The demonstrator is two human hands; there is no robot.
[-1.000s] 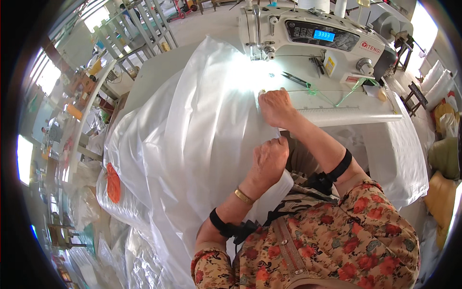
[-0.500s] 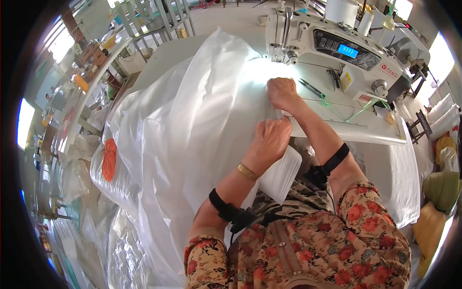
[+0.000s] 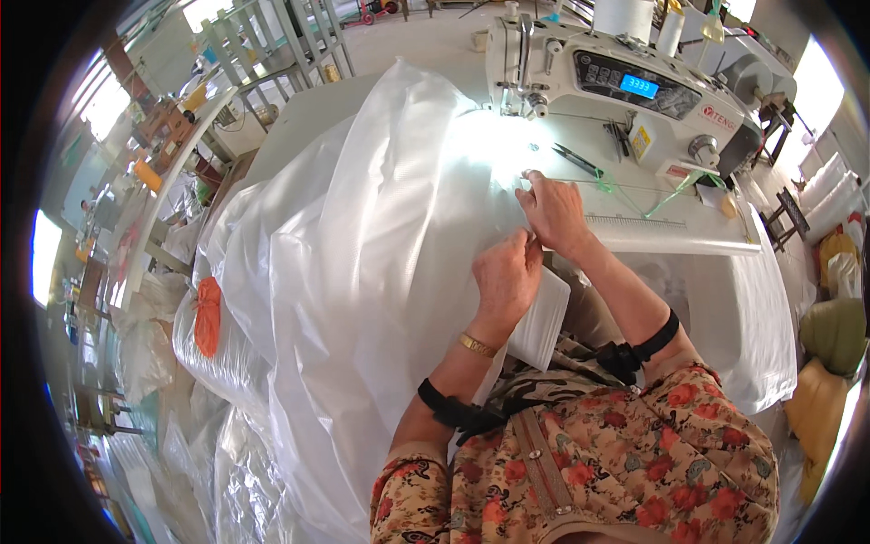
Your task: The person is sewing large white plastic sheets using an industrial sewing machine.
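A: In the head view, the right hand has drawn back from the white metal sewing machine toward the left hand.

B: The left pinches the edge of the wide, translucent white plastic sheet. The right's grip?

A: Fingers partly spread; holding, I can't tell.

B: The sheet drapes over the pale grey tabletop.

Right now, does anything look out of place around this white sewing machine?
A thin, bright green strand trails loosely across the pale, flat sewing table, near a slim, dark, pointed tool. It looks untidy, perhaps a leftover scrap. I see no clear spill or damage.
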